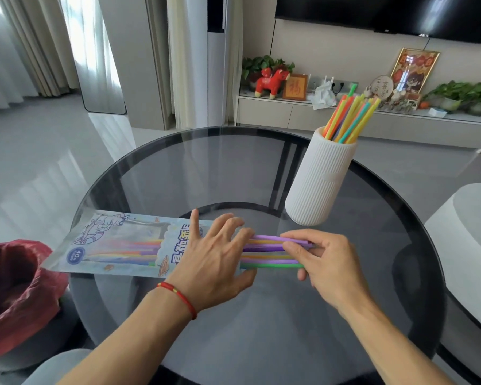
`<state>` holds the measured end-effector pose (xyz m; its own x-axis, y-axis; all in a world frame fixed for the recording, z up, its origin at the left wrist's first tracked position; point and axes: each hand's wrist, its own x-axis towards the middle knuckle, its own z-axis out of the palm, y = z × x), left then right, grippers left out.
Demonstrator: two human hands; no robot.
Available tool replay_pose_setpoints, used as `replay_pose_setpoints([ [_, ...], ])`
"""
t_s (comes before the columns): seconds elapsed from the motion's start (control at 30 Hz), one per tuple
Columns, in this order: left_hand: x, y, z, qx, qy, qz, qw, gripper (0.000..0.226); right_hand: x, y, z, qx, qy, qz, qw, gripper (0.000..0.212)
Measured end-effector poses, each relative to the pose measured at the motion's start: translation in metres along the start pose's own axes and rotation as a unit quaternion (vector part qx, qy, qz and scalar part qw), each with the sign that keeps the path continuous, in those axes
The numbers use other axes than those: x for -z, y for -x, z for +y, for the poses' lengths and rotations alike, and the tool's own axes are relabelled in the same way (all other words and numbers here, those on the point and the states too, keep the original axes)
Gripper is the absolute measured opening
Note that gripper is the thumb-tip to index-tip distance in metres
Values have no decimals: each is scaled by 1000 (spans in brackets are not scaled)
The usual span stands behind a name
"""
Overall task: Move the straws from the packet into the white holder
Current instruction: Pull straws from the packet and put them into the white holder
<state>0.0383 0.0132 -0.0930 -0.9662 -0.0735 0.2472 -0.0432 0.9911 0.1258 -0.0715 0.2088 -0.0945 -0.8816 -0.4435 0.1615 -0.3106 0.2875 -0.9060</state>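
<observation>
At 9 o'clock on the bench, my flat left hand is pinning the packet; my right hand is pinching the protruding straws. I should be drawing them out level, then lifting toward the white holder at 1 o'clock. They are thin, multicoloured tubes.

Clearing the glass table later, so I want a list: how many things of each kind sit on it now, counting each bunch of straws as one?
Packet: 1
White holder: 1
Bunch of straws in the holder: 1
Bunch of straws sticking out of the packet: 1
Total: 4
</observation>
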Motion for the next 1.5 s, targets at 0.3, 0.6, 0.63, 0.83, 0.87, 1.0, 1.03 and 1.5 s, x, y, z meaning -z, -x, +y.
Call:
replay_pose_setpoints([
  [0.3, -6, 1, -4, 42, -33, -48, 997, 46, 49, -6, 1, -57, -108, -42, 992, 13],
  [0.6, -6, -1, 2, 38, -43, -27, 998, 38, 22, 0, -15, -121, -380, -45, 916, 33],
  [0.63, -6, -1, 3, 36, -39, -21, 998, 37, 13, 3, -16, -129, -404, -63, 903, 40],
  [0.83, -13, 2, 10, 19, -22, -26, 999, 33, -34, 6, -14, -90, -268, -29, 959, 28],
  [0.87, -15, 2, 8, 23, -11, -28, 999, 31, -29, 2, -14, -73, -236, -8, 969, 26],
  [1.0, -20, 2, -1, 38, 8, -57, 998, 33, 20, -11, -13, -8, -152, 62, 986, 31],
  [1.03, -21, 2, -1, 39, 12, -60, 997, 34, 32, -12, -14, 2, -136, 77, 988, 33],
  [1.5, -24, 4, 4, 38, 35, -50, 997, 24, 52, -63, -52, 50, 257, 30, 965, 40],
])
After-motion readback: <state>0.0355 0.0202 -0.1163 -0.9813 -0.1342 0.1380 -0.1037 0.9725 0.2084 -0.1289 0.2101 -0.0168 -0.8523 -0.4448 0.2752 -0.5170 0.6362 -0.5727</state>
